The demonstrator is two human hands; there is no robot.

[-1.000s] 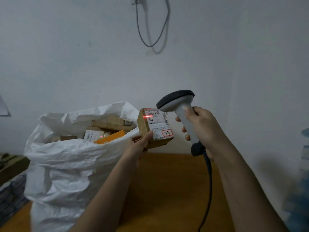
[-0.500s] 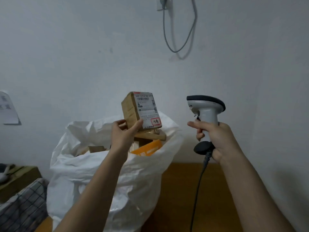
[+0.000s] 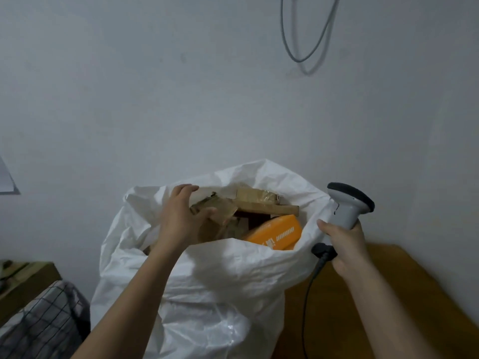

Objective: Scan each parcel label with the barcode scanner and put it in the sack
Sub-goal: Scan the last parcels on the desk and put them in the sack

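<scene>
- Head view, far left: a sheet of paper point(image 3: 5, 178) is fixed to the pale wall point(image 3: 181, 99), cut off by the frame edge.
- Below it, in the lower left corner, a checked cloth point(image 3: 44, 322) lies in front of a dark olive box-like surface point(image 3: 31, 275); what sits on that surface is too dim to tell.
- Left of centre stands the white sack point(image 3: 207, 288), its mouth open and its crumpled rim folded outward.
- Over the sack's mouth is the left hand point(image 3: 181, 216), fingers and thumb curled round a brown cardboard parcel point(image 3: 220, 207), which sits within the mouth, among the other parcels.
- Just behind that parcel lies a flat, taped brown box point(image 3: 261, 200), tilted across the top of the load.
- To its right, an orange parcel point(image 3: 277, 231) with white printing leans against the sack's near rim, partly hidden by it.
- Above, a grey cable point(image 3: 303, 58) hangs in a loop on the wall.
- Beside the sack's right edge, the right hand point(image 3: 344, 244) grips the handle of the barcode scanner point(image 3: 347, 206), held upright with its dark head tilted to the right.
- From the scanner's base a black cord point(image 3: 308, 294) drops down across the wooden table point(image 3: 388, 281), which fills the lower right.
</scene>
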